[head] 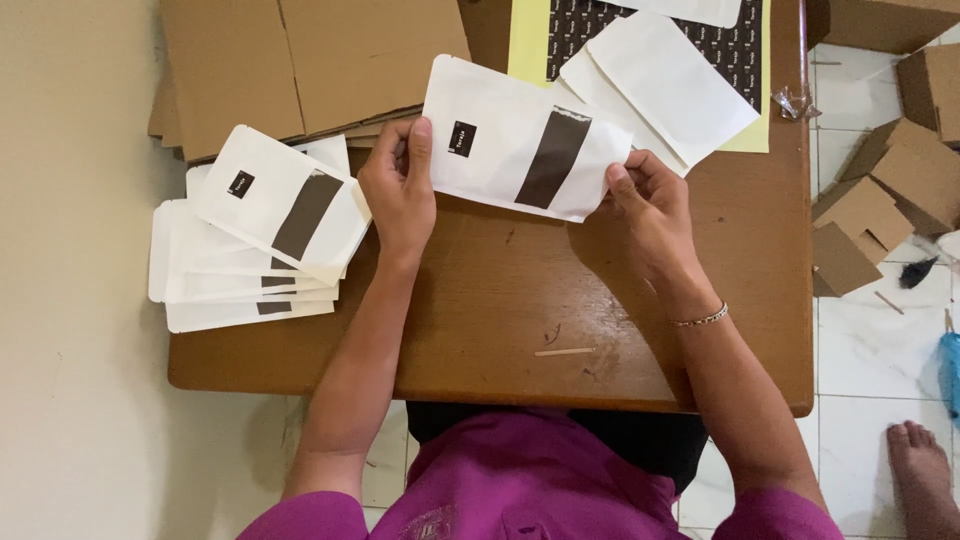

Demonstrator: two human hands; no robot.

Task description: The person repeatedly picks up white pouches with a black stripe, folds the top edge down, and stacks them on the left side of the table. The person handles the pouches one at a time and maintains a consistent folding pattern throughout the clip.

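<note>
I hold a white paper pouch (500, 135) with a dark window strip and a small black label above the brown wooden table (500, 310). My left hand (398, 190) grips its left end, thumb on top. My right hand (650, 205) pinches its lower right corner. A stack of like white pouches (255, 240) lies fanned at the table's left edge, just left of my left hand. More plain white pouches (665, 85) lie beyond the held pouch on a yellow sheet of black stickers (735, 50).
Flattened cardboard (300, 60) lies at the table's back left. A small wooden stick (565, 351) rests near the front edge. Cardboard boxes (890, 190) sit on the tiled floor at right, and another person's bare foot (920, 465) shows at the lower right.
</note>
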